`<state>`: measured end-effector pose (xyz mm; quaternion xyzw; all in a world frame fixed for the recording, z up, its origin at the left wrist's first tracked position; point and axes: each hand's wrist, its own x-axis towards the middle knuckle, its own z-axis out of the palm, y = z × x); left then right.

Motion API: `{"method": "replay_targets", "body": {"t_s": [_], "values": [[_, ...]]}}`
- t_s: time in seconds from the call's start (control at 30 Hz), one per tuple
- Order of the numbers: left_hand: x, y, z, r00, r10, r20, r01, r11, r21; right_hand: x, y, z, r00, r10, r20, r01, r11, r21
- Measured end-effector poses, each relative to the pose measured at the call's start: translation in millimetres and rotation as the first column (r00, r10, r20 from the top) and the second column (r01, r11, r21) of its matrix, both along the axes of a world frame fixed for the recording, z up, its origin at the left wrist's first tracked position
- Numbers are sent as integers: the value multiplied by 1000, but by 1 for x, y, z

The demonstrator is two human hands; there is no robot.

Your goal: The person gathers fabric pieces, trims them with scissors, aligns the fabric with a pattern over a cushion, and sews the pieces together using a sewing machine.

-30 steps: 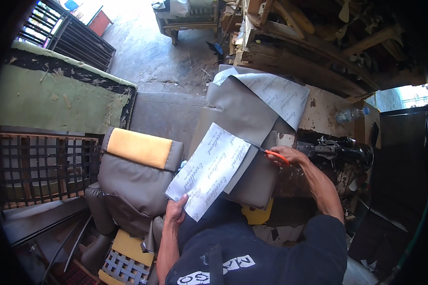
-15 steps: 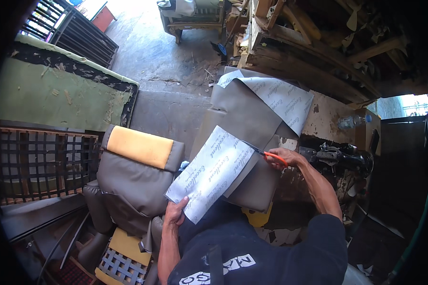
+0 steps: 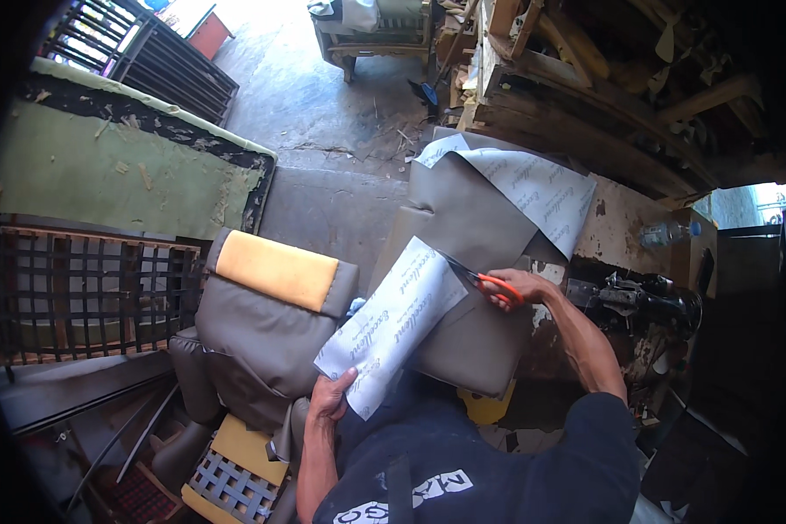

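Note:
A piece of upholstery vinyl [image 3: 393, 314], its pale printed backing facing up, slants across my lap. My left hand [image 3: 332, 397] grips its near lower corner, thumb on top. In my right hand [image 3: 517, 286] is a pair of scissors [image 3: 502, 292] with orange handles. Its dark blades point up-left and meet the sheet's upper right edge. Beneath lies a padded grey-brown panel [image 3: 467, 349]. A larger grey-brown vinyl sheet [image 3: 472, 205] spreads beyond it, one corner folded over to show the same pale backing.
Left of me stands a grey-brown seat [image 3: 258, 332] with a yellow foam strip. A dark sewing machine [image 3: 629, 297] and a clear bottle [image 3: 664, 234] are on the worn bench at right. Wooden frames [image 3: 568, 96] are piled behind. A green panel [image 3: 140, 166] leans at far left.
The whole view has shifted slightly, so things sit further right. The scissors' handles have spread apart. The vinyl piece has tilted and curled, looking narrower, still in my left hand.

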<state>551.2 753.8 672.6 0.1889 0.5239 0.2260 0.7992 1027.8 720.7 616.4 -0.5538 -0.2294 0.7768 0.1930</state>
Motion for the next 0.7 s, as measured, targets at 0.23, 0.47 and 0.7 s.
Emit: {"method": "replay_targets", "body": {"t_s": [0.23,0.47,0.7], "values": [[-7,1,-1,1000,3,-15,-2,998,61,-3,9,0,997,64,40,-68,991,119],[-9,3,13,998,-12,-63,12,1000,-5,-20,38,4,999,42,30,-44,995,84],[-13,1,22,999,11,-50,-8,997,74,-25,40,-7,998,59,3,-59,991,119]]}}
